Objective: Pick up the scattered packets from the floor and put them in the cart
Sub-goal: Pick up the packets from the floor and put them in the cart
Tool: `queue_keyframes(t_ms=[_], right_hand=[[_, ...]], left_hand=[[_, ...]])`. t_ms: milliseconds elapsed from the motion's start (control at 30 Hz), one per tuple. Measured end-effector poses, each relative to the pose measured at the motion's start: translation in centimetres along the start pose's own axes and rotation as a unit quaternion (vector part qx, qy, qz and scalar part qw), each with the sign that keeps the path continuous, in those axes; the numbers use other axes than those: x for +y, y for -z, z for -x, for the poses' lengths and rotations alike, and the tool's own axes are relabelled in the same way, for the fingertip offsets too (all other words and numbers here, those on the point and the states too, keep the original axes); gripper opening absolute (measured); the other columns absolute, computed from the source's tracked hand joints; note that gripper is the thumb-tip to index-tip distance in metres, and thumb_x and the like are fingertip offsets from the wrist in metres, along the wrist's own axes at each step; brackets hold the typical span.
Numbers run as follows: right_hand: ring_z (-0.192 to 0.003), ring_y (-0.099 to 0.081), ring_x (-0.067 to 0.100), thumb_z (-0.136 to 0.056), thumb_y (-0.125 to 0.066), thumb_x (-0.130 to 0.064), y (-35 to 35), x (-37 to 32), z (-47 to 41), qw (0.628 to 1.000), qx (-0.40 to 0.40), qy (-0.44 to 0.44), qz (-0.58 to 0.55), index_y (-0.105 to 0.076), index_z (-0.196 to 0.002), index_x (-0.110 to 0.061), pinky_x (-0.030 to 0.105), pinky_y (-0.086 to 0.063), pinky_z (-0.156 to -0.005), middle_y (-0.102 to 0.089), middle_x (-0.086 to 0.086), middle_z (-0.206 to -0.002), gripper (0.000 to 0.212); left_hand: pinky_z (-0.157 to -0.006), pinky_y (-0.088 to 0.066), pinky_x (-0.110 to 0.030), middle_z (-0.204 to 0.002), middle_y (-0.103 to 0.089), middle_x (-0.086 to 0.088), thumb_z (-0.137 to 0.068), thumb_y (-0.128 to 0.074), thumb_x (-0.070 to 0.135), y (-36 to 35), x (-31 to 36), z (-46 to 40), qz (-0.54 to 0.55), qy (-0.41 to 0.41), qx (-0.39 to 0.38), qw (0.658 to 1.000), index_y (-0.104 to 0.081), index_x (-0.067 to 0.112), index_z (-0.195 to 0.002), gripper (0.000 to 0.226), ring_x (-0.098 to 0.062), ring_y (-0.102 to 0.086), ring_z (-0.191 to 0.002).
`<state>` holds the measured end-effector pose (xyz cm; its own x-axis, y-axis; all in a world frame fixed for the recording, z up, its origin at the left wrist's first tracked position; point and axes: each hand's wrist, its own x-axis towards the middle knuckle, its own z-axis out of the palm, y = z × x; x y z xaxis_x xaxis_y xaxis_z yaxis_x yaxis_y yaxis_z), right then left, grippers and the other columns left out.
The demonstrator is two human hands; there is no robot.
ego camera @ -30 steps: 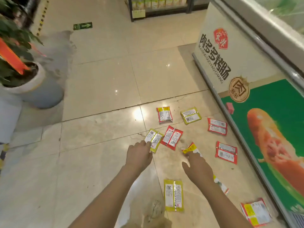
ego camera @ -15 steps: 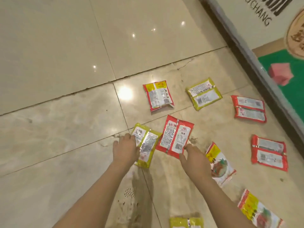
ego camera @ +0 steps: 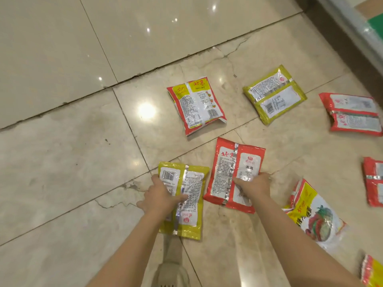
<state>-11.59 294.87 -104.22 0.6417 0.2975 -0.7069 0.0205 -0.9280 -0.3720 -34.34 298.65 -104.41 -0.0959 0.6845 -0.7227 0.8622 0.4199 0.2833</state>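
Several flat snack packets lie on the tiled floor. My left hand (ego camera: 161,198) rests spread on a yellow packet (ego camera: 189,204), thumb across its printed back and fingers reaching its left edge. My right hand (ego camera: 253,185) holds a red packet (ego camera: 228,168) at its lower right, thumb on top and fingers curled over the right edge. Farther off lie a red-and-yellow packet (ego camera: 196,104), a yellow-green packet (ego camera: 273,94) and a red packet (ego camera: 352,112). A face-up packet with a food picture (ego camera: 313,214) lies right of my right arm. No cart is in view.
Two more packets show at the right edge (ego camera: 373,181) and the bottom right corner (ego camera: 373,272). The base of a display cabinet (ego camera: 350,25) runs along the top right. My shoe (ego camera: 172,272) stands between my arms. Bare tiles stretch to the left.
The view has dropped closer to the floor. My left hand has slid further onto the yellow packet, and my right hand has moved from beside the red packet onto its lower right part.
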Motion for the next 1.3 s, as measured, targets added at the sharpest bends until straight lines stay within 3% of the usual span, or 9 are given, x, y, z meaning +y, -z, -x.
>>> queue_keyframes(t_ms=[167,300,433,533,700,800,900,1033,1300], right_hand=[[-0.074,-0.065,0.026,-0.075,-0.073,0.0,1.3,-0.4,1.0,0.982,-0.1,-0.033,-0.154,-0.06,-0.089,-0.011,0.042,-0.055,-0.075,-0.067,0.015,-0.097,0.021],[-0.074,-0.064,0.022,-0.084,-0.061,0.002,2.7,-0.3,3.0,0.975,-0.118,0.039,-0.184,-0.06,-0.089,-0.015,0.033,-0.053,-0.069,-0.066,0.01,-0.093,0.017],[-0.093,-0.064,0.026,-0.085,-0.059,-0.001,4.6,0.1,5.8,0.978,-0.083,0.115,-0.153,-0.058,-0.098,-0.02,0.04,-0.051,-0.089,-0.067,0.006,-0.104,0.023],[-0.093,-0.066,0.026,-0.083,-0.062,-0.003,7.4,-0.5,9.0,0.971,-0.072,0.142,-0.178,-0.059,-0.106,-0.018,0.043,-0.052,-0.091,-0.068,0.007,-0.105,0.027],[-0.094,-0.064,0.026,-0.086,-0.055,0.006,14.9,-4.1,18.5,0.946,-0.061,0.184,-0.26,-0.054,-0.115,-0.012,0.039,-0.051,-0.087,-0.065,0.008,-0.107,0.034],[-0.09,-0.064,0.024,-0.085,-0.054,0.008,19.9,-7.7,26.0,0.933,-0.076,0.21,-0.283,-0.053,-0.115,-0.01,0.036,-0.053,-0.079,-0.066,0.009,-0.104,0.035],[-0.079,-0.065,0.01,-0.085,-0.055,0.008,25.0,-11.4,34.5,0.921,-0.101,0.254,-0.278,-0.052,-0.113,-0.011,0.018,-0.053,-0.062,-0.066,0.002,-0.098,0.034],[-0.066,-0.067,-0.003,-0.086,-0.057,0.006,31.4,-15.0,46.1,0.905,-0.139,0.289,-0.279,-0.054,-0.109,-0.013,0.012,-0.052,-0.054,-0.067,-0.004,-0.094,0.03],[-0.061,-0.068,0.002,-0.084,-0.057,0.009,39.1,-17.4,69.6,0.848,-0.271,0.385,-0.244,-0.057,-0.096,-0.013,0.017,-0.055,-0.054,-0.068,0.002,-0.089,0.025]], left_hand=[[-0.076,-0.049,-0.033,-0.102,-0.061,-0.001,-0.068,-0.083,0.022,1.1,-0.6,0.4,0.211,0.019,-0.037,0.977,-0.039,0.012,-0.115,0.065,-0.02,-0.061,-0.088],[-0.057,-0.048,-0.026,-0.093,-0.063,-0.004,-0.075,-0.075,0.004,1.7,-0.4,1.9,0.377,0.034,-0.063,0.923,-0.043,0.011,-0.111,0.048,-0.016,-0.062,-0.072],[-0.054,-0.049,-0.03,-0.09,-0.064,-0.007,-0.082,-0.066,0.0,2.7,0.7,4.3,0.468,0.03,-0.072,0.881,-0.043,0.008,-0.118,0.044,-0.022,-0.063,-0.069],[-0.051,-0.054,-0.031,-0.09,-0.069,-0.012,-0.084,-0.059,-0.003,4.8,2.0,7.8,0.525,0.011,-0.098,0.845,-0.051,0.008,-0.116,0.034,-0.024,-0.068,-0.064],[-0.083,-0.052,-0.048,-0.112,-0.066,-0.022,-0.085,-0.056,-0.001,12.1,5.2,17.2,0.614,-0.017,-0.13,0.778,-0.055,0.009,-0.121,0.037,-0.038,-0.064,-0.093],[-0.08,-0.053,-0.048,-0.11,-0.068,-0.02,-0.077,-0.06,0.002,18.4,7.0,25.1,0.637,-0.044,-0.127,0.759,-0.056,0.009,-0.119,0.042,-0.037,-0.066,-0.092],[-0.073,-0.057,-0.044,-0.104,-0.071,-0.017,-0.067,-0.063,0.009,25.1,8.1,33.9,0.651,-0.078,-0.126,0.745,-0.058,0.007,-0.116,0.05,-0.033,-0.069,-0.087],[-0.081,-0.055,-0.049,-0.111,-0.067,-0.021,-0.069,-0.067,0.004,32.9,8.3,46.0,0.672,-0.107,-0.116,0.723,-0.056,0.004,-0.122,0.054,-0.04,-0.065,-0.099],[-0.082,-0.053,-0.054,-0.112,-0.066,-0.023,-0.07,-0.06,0.008,42.7,3.5,69.9,0.769,-0.139,0.072,0.619,-0.058,0.004,-0.119,0.049,-0.042,-0.064,-0.101]])
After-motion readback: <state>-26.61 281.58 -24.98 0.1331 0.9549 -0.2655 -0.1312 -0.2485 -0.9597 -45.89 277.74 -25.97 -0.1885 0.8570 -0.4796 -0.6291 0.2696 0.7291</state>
